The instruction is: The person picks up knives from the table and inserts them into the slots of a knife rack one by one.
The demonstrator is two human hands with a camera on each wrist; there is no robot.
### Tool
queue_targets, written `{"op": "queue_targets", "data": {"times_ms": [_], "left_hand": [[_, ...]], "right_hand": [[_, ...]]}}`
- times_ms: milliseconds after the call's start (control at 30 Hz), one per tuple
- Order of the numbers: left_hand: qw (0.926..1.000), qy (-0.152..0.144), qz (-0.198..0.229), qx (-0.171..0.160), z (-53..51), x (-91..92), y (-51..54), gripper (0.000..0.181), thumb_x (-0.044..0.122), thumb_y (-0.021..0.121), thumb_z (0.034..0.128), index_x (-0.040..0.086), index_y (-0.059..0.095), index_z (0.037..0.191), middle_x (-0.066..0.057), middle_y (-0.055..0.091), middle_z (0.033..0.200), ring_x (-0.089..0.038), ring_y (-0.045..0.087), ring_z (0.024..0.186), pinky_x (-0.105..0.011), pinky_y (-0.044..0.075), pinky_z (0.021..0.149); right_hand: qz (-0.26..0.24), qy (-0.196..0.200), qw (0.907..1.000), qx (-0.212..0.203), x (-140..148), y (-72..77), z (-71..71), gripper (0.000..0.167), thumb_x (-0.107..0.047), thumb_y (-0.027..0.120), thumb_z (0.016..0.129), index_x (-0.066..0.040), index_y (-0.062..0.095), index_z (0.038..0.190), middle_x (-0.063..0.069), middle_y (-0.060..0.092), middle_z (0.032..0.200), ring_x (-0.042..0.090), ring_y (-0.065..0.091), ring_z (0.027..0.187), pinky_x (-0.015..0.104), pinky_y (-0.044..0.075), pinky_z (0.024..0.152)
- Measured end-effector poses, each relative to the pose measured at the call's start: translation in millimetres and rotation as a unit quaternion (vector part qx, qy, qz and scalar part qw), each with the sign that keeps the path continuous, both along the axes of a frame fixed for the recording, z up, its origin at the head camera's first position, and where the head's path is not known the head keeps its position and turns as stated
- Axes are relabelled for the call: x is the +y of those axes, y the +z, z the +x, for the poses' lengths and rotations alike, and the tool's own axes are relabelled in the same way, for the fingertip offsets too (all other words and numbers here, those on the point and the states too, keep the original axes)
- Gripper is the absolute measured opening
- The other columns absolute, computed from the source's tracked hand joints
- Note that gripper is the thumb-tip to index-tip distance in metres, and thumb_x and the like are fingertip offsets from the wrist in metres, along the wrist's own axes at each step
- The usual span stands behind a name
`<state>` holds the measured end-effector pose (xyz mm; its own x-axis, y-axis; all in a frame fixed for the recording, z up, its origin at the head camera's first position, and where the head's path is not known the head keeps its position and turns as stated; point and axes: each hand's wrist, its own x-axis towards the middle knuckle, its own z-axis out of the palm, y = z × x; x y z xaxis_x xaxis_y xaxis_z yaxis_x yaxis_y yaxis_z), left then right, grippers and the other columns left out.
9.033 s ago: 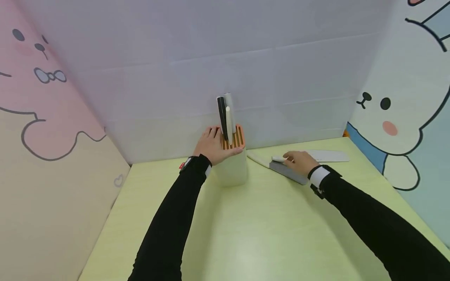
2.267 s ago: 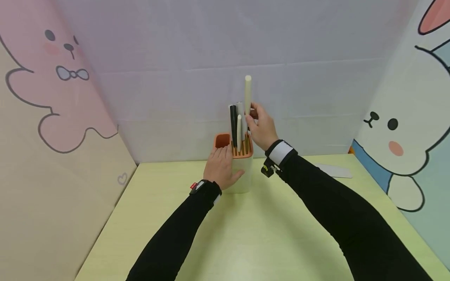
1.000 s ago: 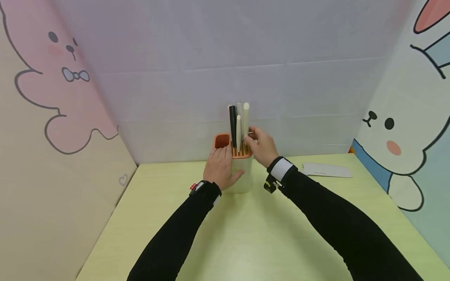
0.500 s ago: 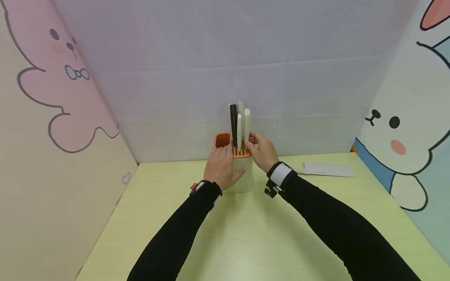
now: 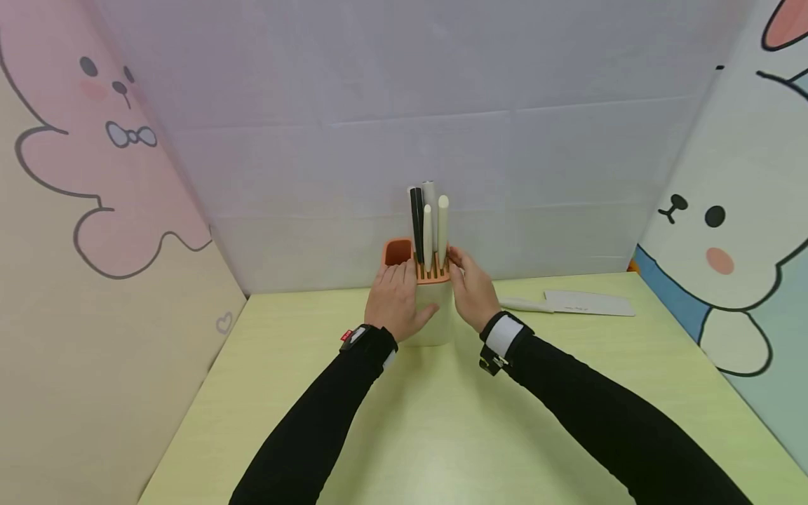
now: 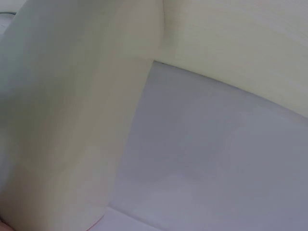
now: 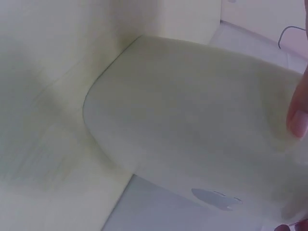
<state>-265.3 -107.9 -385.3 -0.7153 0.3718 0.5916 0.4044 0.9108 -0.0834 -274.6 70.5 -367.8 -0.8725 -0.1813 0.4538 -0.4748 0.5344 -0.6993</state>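
Note:
A cream knife block [image 5: 435, 319] with an orange slotted top stands near the back wall. Several knife handles rise from it: a black handle [image 5: 417, 224], a short cream one [image 5: 428, 238] and a longer cream one [image 5: 443, 228] at the right. My left hand [image 5: 393, 303] rests on the block's front left, fingers straight and tips at the orange rim. At the upper right side my right hand [image 5: 472, 291] touches the block, apart from the handles. In the right wrist view its thumb [image 7: 299, 120] lies along the block's wall. A cleaver [image 5: 587, 303] lies on the table to the right.
A pale yellow-green table [image 5: 416, 421] runs back to a whitish wall sheet [image 5: 353, 175]. Side panels with cartoon animals flank it. The block also has an orange-lined open compartment [image 5: 398, 251] at its left.
A grey-bladed knife lay on the table 9 seconds ago. The right hand has since lowered a cream-handled knife into a slot, let go and slid to the block's side. The left hand stays put.

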Motion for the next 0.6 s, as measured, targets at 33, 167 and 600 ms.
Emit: {"op": "queue_targets", "data": {"times_ms": [33,167,600], "left_hand": [[1.0,-0.001,0.001,-0.001,0.2,0.5,0.1,0.094,0.063,0.067,0.0777,-0.006,0.045,0.137,-0.018,0.058,0.128,-0.03,0.054,0.117,-0.043,0.034,0.109],[0.9999,-0.002,0.003,-0.009,1.6,2.3,1.8,0.094,0.063,0.067,0.0782,-0.006,0.044,0.137,-0.018,0.057,0.129,-0.03,0.053,0.118,-0.043,0.034,0.109],[0.9993,-0.004,0.01,-0.036,3.0,0.6,2.8,0.093,0.06,0.068,0.0788,-0.008,0.043,0.137,-0.02,0.056,0.13,-0.033,0.05,0.121,-0.044,0.031,0.111]], "right_hand": [[-0.004,-0.003,1.0,-0.001,3,-1.4,1.6,0.045,-0.018,0.035,0.106,-0.001,0.032,0.147,0.015,0.046,0.143,0.029,0.045,0.13,0.047,0.04,0.103],[-0.005,-0.019,0.9998,-0.01,24,-8.4,5.1,0.045,-0.016,0.037,0.105,0.001,0.032,0.146,0.017,0.045,0.142,0.032,0.045,0.128,0.049,0.04,0.102],[0.178,-0.089,0.9701,-0.139,127,-40.8,-2.8,0.057,-0.021,0.054,0.098,0.009,0.035,0.142,0.033,0.038,0.14,0.05,0.035,0.128,0.059,0.033,0.103]]}}
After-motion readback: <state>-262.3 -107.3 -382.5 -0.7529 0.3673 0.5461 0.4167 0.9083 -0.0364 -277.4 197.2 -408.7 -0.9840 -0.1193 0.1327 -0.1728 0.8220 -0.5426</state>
